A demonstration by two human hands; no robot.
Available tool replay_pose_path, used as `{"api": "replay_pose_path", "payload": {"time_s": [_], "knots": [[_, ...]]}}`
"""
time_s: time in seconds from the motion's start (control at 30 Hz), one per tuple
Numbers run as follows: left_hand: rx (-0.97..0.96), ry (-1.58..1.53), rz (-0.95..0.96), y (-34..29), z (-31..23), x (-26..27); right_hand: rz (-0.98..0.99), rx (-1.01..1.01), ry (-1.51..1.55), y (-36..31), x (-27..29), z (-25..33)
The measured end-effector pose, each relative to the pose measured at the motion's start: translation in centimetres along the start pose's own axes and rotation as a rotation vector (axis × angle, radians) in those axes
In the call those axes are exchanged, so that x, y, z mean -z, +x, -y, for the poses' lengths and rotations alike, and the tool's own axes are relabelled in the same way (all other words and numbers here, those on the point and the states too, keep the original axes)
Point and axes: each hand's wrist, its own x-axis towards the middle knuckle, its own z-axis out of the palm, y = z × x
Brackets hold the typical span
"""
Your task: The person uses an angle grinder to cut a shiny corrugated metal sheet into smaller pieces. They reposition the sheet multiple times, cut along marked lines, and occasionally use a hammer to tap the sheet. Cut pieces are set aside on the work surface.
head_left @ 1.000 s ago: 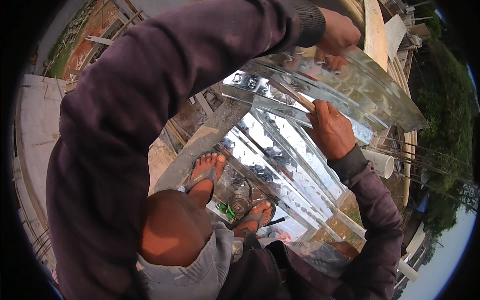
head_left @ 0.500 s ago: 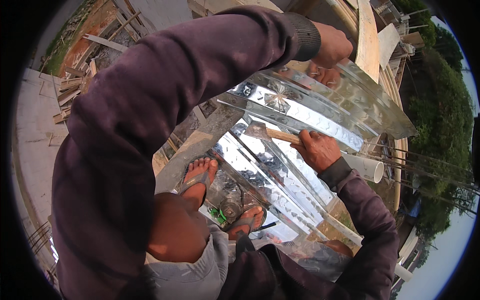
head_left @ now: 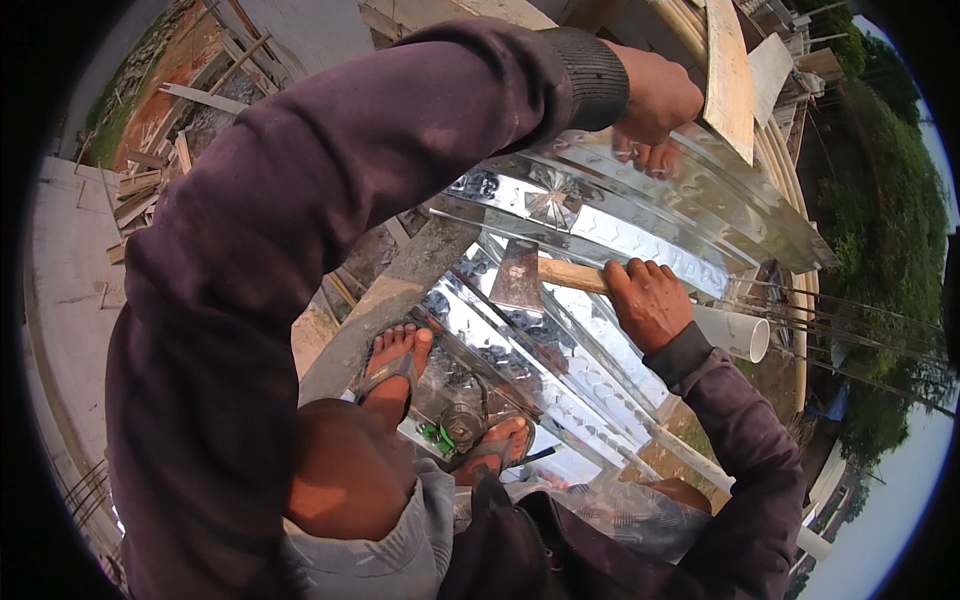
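Observation:
My right hand (head_left: 650,305) grips a hatchet (head_left: 517,277) by its wooden handle, with the broad head showing face-on to the left. The head is over the shiny metal sheets, just below a crumpled, star-shaped cut (head_left: 553,207) in a ribbed metal sheet (head_left: 650,240). My left hand (head_left: 655,95) reaches across at the top, its fingers closed at that sheet's upper edge. Part of its grip is hidden, and the fingers show as a reflection in the metal. Whether the hatchet touches the metal I cannot tell.
My sandalled feet (head_left: 400,370) are beside a dark power tool (head_left: 462,420) with a green part. A white pipe (head_left: 735,333) runs beyond my right hand. Thin rods (head_left: 850,315) stick out to the right. Scrap timber (head_left: 140,195) lies at far left, boards (head_left: 730,75) at the top.
The hatchet head has turned, its blade now swung downward with more of its face showing. My right hand has shifted slightly right. My left hand has hardly moved.

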Motion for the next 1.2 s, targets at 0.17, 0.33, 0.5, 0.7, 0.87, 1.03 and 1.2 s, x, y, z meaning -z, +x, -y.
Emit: {"api": "replay_pose_path", "payload": {"time_s": [0.17, 0.33, 0.5, 0.7, 0.87, 1.03, 1.2], "knots": [[0.013, 0.124, 0.009, 0.1, 0.0, -0.3, 0.235, -0.352, 0.011, 2.6, -1.8, -2.6], [-0.007, 0.057, 0.067, 0.9, 1.1, 0.4, -0.002, -0.402, 0.410, -0.6, -4.4, 2.1], [0.160, -0.011, 0.180, 1.1, 2.5, 3.4, -0.166, -0.803, 0.903, -2.5, -7.5, 7.8], [0.449, -0.202, 0.025, -2.0, 4.7, 7.6, -0.632, -1.132, 1.226, 0.4, -7.5, 7.6], [0.398, -0.559, -0.358, -7.2, 5.6, 4.9, -0.810, -1.151, 1.491, 3.4, -5.2, 7.2], [0.427, -0.667, -0.656, -12.8, 5.1, 1.1, -0.860, -1.053, 1.263, 6.0, -3.7, 7.2], [0.487, -0.733, -0.788, -17.0, 2.6, -4.7, -0.705, -1.042, 1.151, 8.1, -2.9, 7.4]]}}
